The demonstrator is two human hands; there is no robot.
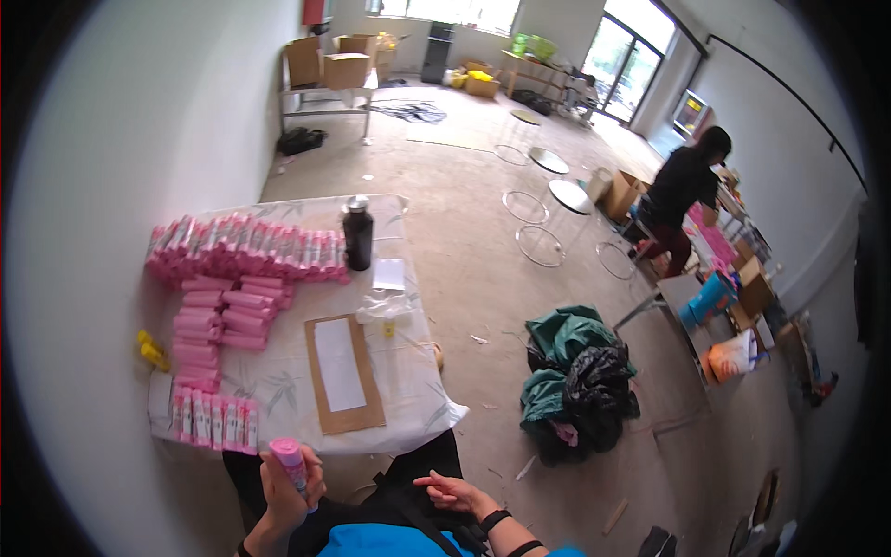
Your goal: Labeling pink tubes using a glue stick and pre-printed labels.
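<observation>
My left hand [277, 494] is closed around a pink roll [289, 453], held upright just off the table's near edge. It looks like a roll of thin plastic with a printed label. Over my lap, my right hand [452, 492] holds nothing; its index finger points out and the other fingers are loosely bent. Several labelled pink rolls [215, 420] stand in a row at the table's near left corner. Behind them lie stacked plain pink rolls [197, 325], and a long pile of labelled rolls [251, 243] runs along the far side.
The cloth-covered table [278, 385] carries a cardboard sheet with white paper [341, 367], a dark bottle [357, 232] and a clear plastic bag [385, 309]. Green and black bags [580, 381] lie on the floor to the right. Beyond are stools [568, 197] and a person [682, 190] at another table.
</observation>
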